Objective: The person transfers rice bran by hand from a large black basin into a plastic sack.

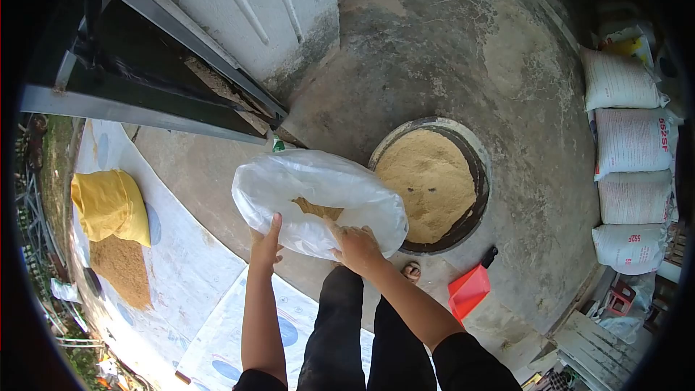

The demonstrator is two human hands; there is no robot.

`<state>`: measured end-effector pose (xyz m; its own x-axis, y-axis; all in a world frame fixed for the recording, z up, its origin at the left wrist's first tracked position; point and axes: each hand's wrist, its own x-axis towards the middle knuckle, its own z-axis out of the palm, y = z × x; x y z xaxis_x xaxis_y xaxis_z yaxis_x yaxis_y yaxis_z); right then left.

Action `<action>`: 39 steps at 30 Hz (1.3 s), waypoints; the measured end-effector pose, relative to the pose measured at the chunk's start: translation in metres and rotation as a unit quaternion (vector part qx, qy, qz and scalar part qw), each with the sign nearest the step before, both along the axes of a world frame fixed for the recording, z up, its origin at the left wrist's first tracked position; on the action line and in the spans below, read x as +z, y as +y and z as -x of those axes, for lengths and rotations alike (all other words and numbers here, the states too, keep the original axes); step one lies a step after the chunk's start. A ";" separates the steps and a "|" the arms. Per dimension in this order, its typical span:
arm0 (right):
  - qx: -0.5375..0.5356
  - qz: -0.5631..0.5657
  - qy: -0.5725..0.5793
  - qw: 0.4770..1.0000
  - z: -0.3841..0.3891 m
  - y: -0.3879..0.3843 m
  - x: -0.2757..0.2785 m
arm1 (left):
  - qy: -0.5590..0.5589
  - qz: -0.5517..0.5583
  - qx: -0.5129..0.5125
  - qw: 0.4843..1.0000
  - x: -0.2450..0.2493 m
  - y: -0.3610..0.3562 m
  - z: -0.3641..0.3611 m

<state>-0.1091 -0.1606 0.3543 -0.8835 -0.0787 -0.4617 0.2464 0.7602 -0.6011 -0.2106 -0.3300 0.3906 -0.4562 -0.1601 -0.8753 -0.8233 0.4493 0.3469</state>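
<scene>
The left hand (266, 247) and right hand (357, 246) grip a tipped white sack (311, 181) — apparently nearly emptied, a little meal (318, 209) left inside — beside the already heaped round basin (480, 174).

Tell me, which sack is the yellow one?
The yellow cloth sack lying on the white tarp at left. The held plastic sack and the stacked woven sacks at right are white.

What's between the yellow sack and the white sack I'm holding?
Head view: only a white printed sheet and bare concrete floor separate the yellow sack from the white sack.
</scene>
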 end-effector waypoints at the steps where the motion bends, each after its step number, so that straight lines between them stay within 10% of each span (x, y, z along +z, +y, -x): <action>1: 0.001 0.000 0.000 1.000 -0.004 -0.009 -0.003 | 0.025 0.006 0.023 0.999 -0.009 0.006 0.005; 5: -0.006 0.013 0.065 0.998 -0.023 -0.034 -0.014 | 0.154 -0.172 0.099 0.968 -0.115 -0.025 0.000; 11: -0.015 0.030 0.113 0.993 -0.046 -0.036 -0.052 | 0.077 -0.326 0.326 0.884 -0.112 -0.029 -0.023; 17: 0.074 0.060 0.137 0.986 -0.059 -0.046 -0.058 | 0.007 -0.440 0.338 0.832 -0.133 -0.046 -0.045; 21: -0.051 0.275 0.084 0.956 -0.044 -0.024 -0.043 | -0.018 -0.398 0.307 0.864 -0.133 -0.059 -0.036; 28: 0.131 -0.079 0.124 0.980 0.048 -0.021 -0.044 | -0.056 -0.394 0.299 0.867 -0.129 -0.052 -0.037; 39: 0.169 -0.312 -0.036 0.934 0.147 -0.006 -0.094 | -0.158 -0.275 0.065 0.946 -0.097 -0.095 -0.031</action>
